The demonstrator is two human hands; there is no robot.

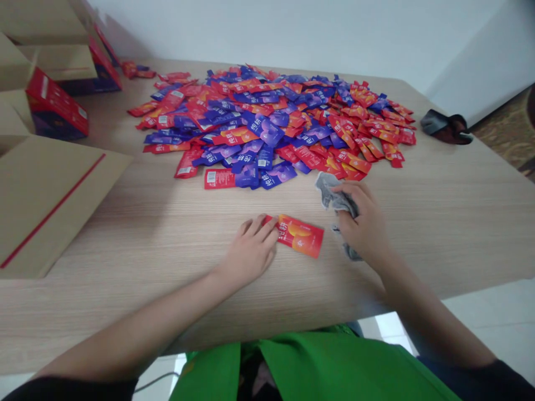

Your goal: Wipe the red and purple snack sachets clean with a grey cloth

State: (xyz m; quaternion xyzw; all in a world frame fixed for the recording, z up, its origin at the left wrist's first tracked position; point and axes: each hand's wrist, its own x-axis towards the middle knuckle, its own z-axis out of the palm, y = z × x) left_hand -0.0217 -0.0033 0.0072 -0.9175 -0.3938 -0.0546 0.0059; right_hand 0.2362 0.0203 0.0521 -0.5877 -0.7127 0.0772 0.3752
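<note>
A green garment [317, 367] fills the bottom of the view, just below the near edge of the table [438, 234], and both bare forearms reach up from it onto the pale wood-grain top.

The left hand [251, 250] lies palm down a little in from the near edge, around its middle. Its fingers are spread and flat, closed on nothing, and the fingertips [271, 227] rest on the left end of a red-orange sachet [303, 236]. That sachet lies flat on the table by itself, tilted slightly, between the two hands and apart from the others.

The right hand [363, 223] sits just right of the sachet, fingers curled tight around a crumpled grey cloth [330, 192]. One end of the cloth sticks out toward the far side and a bit shows under the wrist.

Beyond the hands, a broad heap of sachets [271, 117], red and purple, spreads across the middle of the table up to the far edge. Its nearest pieces lie close to the grey cloth.

Along the left edge a flat cardboard carton [45, 195] with a red stripe overhangs the table, and behind it, toward the far left corner, stand red and purple boxes [56, 106] among more cardboard. A few loose sachets [136, 70] lie near that corner. By the right edge, toward the far right corner, sits a dark bundle [445, 127]; what it is cannot be told.
</note>
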